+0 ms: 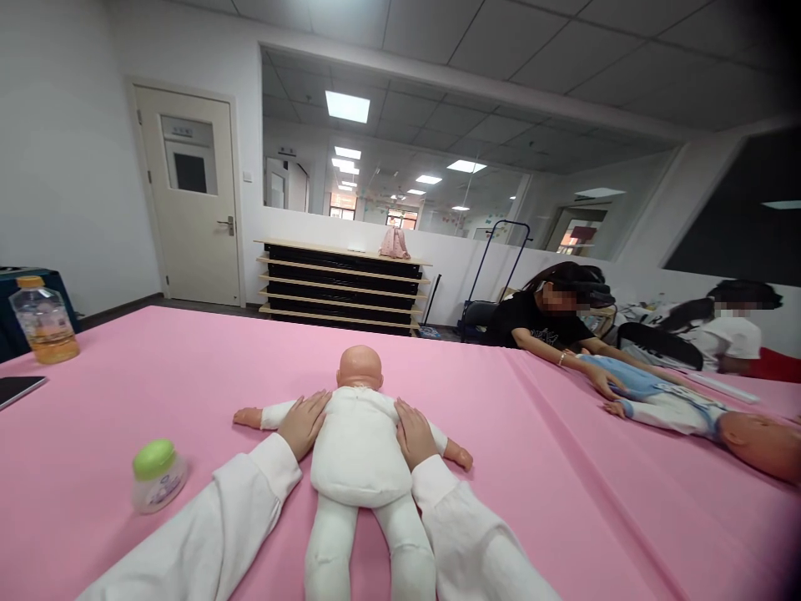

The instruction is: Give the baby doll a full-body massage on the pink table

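Note:
A baby doll (360,446) with a white cloth body lies face down on the pink table cover (206,367), its head pointing away from me. Its arms stretch out to both sides and its legs come toward me. My left hand (305,424) rests flat on the doll's left side near the shoulder, fingers extended. On the opposite side, my right hand (413,432) lies flat by the other shoulder, fingers also straight. Neither hand grips anything. To the left of my left sleeve stands a small jar (158,477) with a green lid.
A bottle (43,321) with an orange cap and a dark flat device (20,390) sit at the left edge. At the right, another person (538,313) reaches toward a doll in blue and white clothing (663,396). Stacked boards (341,280) stand behind the table.

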The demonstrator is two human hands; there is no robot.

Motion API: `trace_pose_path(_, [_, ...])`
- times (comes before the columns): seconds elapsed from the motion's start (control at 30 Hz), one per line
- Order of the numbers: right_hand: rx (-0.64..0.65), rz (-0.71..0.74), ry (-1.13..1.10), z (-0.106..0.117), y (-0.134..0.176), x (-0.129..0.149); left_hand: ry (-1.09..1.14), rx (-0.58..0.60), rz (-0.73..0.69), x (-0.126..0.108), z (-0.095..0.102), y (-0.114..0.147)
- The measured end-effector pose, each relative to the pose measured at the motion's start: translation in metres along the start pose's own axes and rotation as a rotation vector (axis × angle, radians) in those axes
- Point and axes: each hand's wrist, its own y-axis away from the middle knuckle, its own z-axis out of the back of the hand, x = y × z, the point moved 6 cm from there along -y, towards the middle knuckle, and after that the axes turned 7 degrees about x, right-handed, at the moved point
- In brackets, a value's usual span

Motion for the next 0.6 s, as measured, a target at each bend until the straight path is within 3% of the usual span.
trace_pose_path(0.1, [-0.042, 0.003, -0.027, 0.003, 0.001, 0.0, -0.033, -0.041, 0.039, 0.001, -0.001, 0.005])
trace_pose_path(0.17, [-0.071, 0.011, -0.073, 0.006, 0.002, -0.001, -0.067, -0.172, 0.079, 0.0, 0.009, 0.017])
trace_pose_path(0.23, [-0.091, 0.019, -0.138, 0.012, 0.003, 0.001, -0.113, -0.379, 0.065, -0.007, 0.031, 0.043])
trace_pose_path(0.37, [-0.075, 0.023, -0.376, 0.041, 0.003, 0.024, -0.168, -0.737, -0.066, -0.014, 0.086, 0.122])
trace_pose_path(0.43, [0.004, 0.022, -0.573, 0.058, 0.003, 0.051, -0.168, -0.917, 0.023, 0.004, 0.112, 0.163])
trace_pose_path(0.5, [0.151, 0.036, -0.815, 0.067, 0.004, 0.086, -0.217, -0.997, 0.166, 0.029, 0.126, 0.192])
trace_pose_path(0.6, [0.468, 0.054, -1.277, 0.061, 0.006, 0.139, -0.141, -0.936, 0.504, 0.076, 0.123, 0.209])
